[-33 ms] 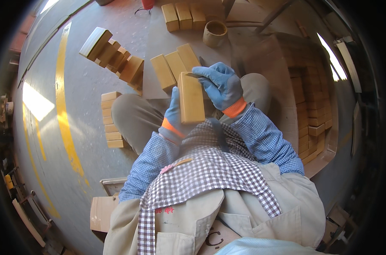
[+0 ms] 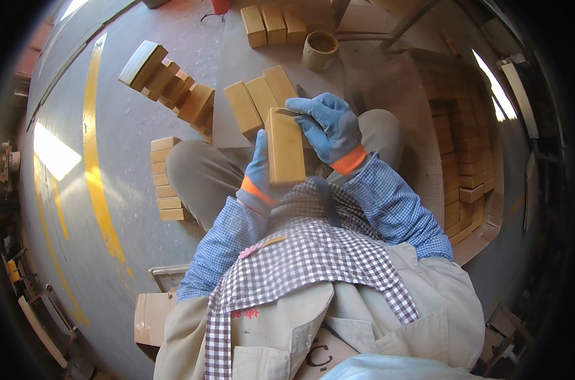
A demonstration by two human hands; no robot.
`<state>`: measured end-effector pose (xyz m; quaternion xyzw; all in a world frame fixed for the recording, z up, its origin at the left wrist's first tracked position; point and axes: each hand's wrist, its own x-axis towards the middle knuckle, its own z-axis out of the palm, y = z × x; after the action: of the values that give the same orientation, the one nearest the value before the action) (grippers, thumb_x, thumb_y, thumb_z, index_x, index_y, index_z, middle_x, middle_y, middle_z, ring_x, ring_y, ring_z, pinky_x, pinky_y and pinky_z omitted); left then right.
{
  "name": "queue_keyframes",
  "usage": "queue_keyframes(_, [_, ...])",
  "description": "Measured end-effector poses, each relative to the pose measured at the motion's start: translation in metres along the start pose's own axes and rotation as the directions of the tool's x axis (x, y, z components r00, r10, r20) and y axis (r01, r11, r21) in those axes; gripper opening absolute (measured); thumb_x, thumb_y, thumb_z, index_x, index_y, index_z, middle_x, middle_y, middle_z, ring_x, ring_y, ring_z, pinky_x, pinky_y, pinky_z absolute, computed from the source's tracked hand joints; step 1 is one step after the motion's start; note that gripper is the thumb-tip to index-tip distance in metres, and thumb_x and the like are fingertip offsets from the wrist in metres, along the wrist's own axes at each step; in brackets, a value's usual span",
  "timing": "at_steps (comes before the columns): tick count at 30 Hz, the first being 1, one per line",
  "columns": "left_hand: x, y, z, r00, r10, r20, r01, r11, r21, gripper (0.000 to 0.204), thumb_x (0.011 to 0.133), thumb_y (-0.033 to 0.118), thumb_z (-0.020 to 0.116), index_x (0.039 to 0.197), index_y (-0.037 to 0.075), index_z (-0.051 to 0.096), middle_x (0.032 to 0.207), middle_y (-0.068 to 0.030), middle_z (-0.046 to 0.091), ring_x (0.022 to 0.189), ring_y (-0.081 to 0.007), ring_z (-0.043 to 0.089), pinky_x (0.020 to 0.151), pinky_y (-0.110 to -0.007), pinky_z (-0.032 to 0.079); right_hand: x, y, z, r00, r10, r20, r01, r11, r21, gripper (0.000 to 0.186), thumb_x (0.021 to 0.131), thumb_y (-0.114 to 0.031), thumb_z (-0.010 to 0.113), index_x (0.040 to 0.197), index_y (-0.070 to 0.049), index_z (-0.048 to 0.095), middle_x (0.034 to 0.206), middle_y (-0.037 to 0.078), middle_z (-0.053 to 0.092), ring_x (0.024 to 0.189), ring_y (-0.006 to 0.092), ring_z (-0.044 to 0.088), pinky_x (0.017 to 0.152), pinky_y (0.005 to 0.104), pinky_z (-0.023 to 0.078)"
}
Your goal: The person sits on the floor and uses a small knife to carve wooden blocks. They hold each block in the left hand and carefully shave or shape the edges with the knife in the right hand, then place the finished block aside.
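Observation:
My left hand (image 2: 257, 174), in a blue glove with an orange cuff, is closed round a long yellowish-brown wooden block (image 2: 286, 149) held upright over my lap. Its thumb lies along the block's left side; the other fingers are hidden behind. My right hand (image 2: 327, 126), gloved alike, is pinched on a thin dark flat blade (image 2: 289, 111) at the block's top end. Most of that blade is covered by the fingers. Just beyond, three similar blocks (image 2: 260, 96) lie side by side on a board (image 2: 227, 130).
A round pot (image 2: 320, 50) with brown-smeared walls stands beyond my hands, beside another row of blocks (image 2: 273, 25). Leftward are a leaning stack of blocks (image 2: 173, 85) and a low pile (image 2: 167, 179). On my right, a large cardboard box (image 2: 427, 180) holds many stacked blocks.

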<state>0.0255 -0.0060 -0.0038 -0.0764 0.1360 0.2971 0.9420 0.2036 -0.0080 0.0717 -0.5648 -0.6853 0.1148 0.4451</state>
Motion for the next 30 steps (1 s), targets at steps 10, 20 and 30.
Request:
queue_keyframes(10, [-0.007, 0.001, 0.008, 0.997, 0.026, -0.077, -0.019, 0.996, 0.084, 0.062, 0.090, 0.057, 0.060, 0.131, 0.011, 0.053, 0.115, -0.0052, 0.063, 0.102, -0.0204, 0.063, 0.086, -0.037, 0.055, -0.011, -0.004, 0.006, 0.998, -0.055, 0.039, 0.052, 0.997, 0.060, 0.021, 0.080, -0.005, 0.070, 0.098, -0.014, 0.074, 0.084, 0.002, 0.066, 0.083, 0.0229, 0.061, 0.077, 0.0331, 0.052])
queue_keyframes(20, [-0.002, 0.006, 0.005, 0.993, 0.003, 0.121, 0.004, 0.998, -0.061, 0.060, 0.089, 0.054, 0.062, 0.129, 0.010, 0.054, 0.115, -0.0067, 0.063, 0.104, -0.0221, 0.061, 0.091, -0.040, 0.052, -0.040, -0.012, -0.004, 0.793, 0.492, 0.360, -0.601, 0.538, 0.591, 0.011, 0.095, -0.015, 0.061, 0.101, -0.007, 0.064, 0.094, 0.003, 0.065, 0.084, 0.0121, 0.059, 0.076, 0.0293, 0.051])
queue_keyframes(30, [-0.020, -0.005, 0.015, 0.998, 0.059, 0.004, -0.054, 0.887, 0.459, 0.050, 0.100, 0.040, 0.052, 0.138, 0.008, 0.045, 0.126, -0.0056, 0.058, 0.113, -0.0178, 0.057, 0.095, -0.032, 0.050, -0.065, -0.010, 0.037, 0.726, 0.677, 0.119, -0.470, 0.363, 0.804, 0.020, 0.103, -0.026, 0.050, 0.103, -0.008, 0.058, 0.098, 0.003, 0.065, 0.087, 0.0099, 0.060, 0.081, 0.0255, 0.050])
